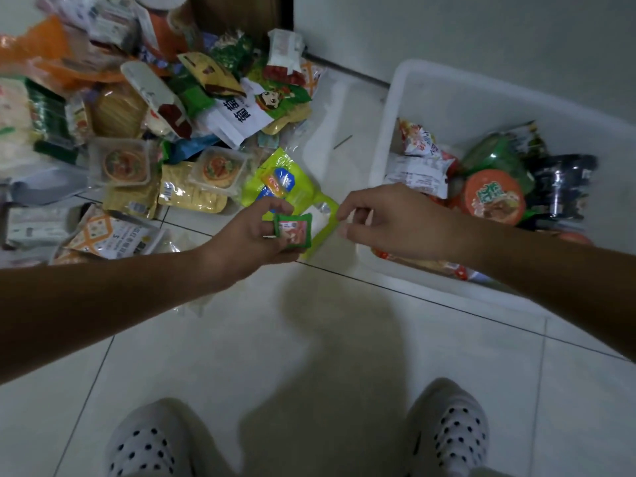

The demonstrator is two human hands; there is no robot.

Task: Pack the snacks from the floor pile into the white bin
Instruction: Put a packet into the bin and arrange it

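Note:
My left hand (253, 235) holds a small green and red snack packet (293, 231) between its fingers, just above the floor. My right hand (389, 218) hovers close to its right, fingers loosely curled around nothing, beside the near left corner of the white bin (406, 94). Under both hands lies a lime-green pouch (285, 180) on the tiles. The snack pile (144, 125) spreads over the floor at upper left. Inside the bin lie several packets, an orange-lidded noodle bowl (493, 196) and a black bowl (564, 184).
White floor tiles run toward me, and my two feet in dotted white slippers (151, 442) stand at the bottom edge. A grey wall rises behind the bin, with a dark door gap (287, 12) at the top.

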